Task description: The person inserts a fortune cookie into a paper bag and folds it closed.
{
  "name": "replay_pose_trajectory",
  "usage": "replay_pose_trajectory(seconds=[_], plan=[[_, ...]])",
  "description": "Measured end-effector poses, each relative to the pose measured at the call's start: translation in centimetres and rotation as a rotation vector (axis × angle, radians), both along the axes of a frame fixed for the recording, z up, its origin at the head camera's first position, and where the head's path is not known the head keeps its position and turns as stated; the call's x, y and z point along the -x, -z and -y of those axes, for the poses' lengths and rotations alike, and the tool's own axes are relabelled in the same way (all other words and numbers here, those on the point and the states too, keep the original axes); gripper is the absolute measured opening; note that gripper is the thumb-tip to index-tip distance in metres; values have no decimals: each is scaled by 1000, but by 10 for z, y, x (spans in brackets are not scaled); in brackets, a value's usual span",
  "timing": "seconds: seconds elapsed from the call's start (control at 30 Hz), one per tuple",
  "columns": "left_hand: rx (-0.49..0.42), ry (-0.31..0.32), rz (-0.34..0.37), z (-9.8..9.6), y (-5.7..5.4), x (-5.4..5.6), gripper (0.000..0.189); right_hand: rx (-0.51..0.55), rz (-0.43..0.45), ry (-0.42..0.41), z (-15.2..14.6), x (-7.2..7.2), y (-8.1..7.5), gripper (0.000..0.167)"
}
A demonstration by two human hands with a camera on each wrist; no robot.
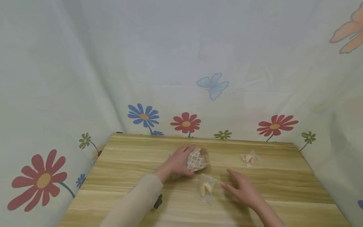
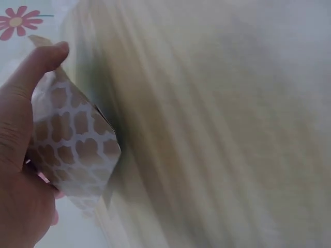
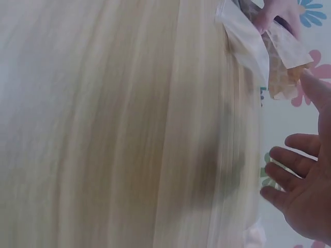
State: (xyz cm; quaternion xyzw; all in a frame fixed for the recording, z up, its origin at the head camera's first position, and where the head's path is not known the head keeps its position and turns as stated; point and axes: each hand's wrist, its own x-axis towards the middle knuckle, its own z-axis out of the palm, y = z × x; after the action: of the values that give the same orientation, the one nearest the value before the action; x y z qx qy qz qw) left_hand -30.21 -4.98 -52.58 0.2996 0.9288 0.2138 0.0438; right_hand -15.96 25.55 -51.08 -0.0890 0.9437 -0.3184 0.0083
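My left hand (image 1: pixel 179 160) grips a small brown-and-white patterned paper box (image 1: pixel 196 160) low over the wooden table. Its brown open end faces right. In the left wrist view the thumb lies over the upper edge of the patterned box (image 2: pixel 75 137). A whitish sheet (image 3: pixel 243 39) shows beside the box in the right wrist view. My right hand (image 1: pixel 241 188) is held over the table with fingers spread and nothing in them. Just left of it lies a fortune cookie (image 1: pixel 205 189) in a clear wrapper. A second wrapped fortune cookie (image 1: pixel 250 158) lies farther back on the right.
The wooden table (image 1: pixel 136 148) ends at the back against a pale curtain (image 1: pixel 170 63) printed with flowers and butterflies. Curtain walls stand at both sides too. A small dark object (image 1: pixel 158 201) shows partly from behind my left forearm.
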Motion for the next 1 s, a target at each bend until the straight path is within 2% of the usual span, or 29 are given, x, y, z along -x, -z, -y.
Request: replay_pose_trajectory(seconds=[0.2, 0.3, 0.4, 0.7, 1.0], plan=[[-87, -44, 12, 8, 6, -9, 131, 182, 89, -28, 11, 6, -3, 76], [-110, -43, -1, 12, 7, -14, 131, 284, 135, -29, 16, 10, -1, 75], [-119, -41, -7, 15, 7, -18, 130, 340, 161, -40, 18, 14, 4, 72], [-133, -29, -12, 19, 7, -25, 131, 391, 192, -79, 23, 17, 14, 65], [-163, -53, 1, 25, 11, -31, 130, 459, 226, -116, 39, 19, 21, 62]])
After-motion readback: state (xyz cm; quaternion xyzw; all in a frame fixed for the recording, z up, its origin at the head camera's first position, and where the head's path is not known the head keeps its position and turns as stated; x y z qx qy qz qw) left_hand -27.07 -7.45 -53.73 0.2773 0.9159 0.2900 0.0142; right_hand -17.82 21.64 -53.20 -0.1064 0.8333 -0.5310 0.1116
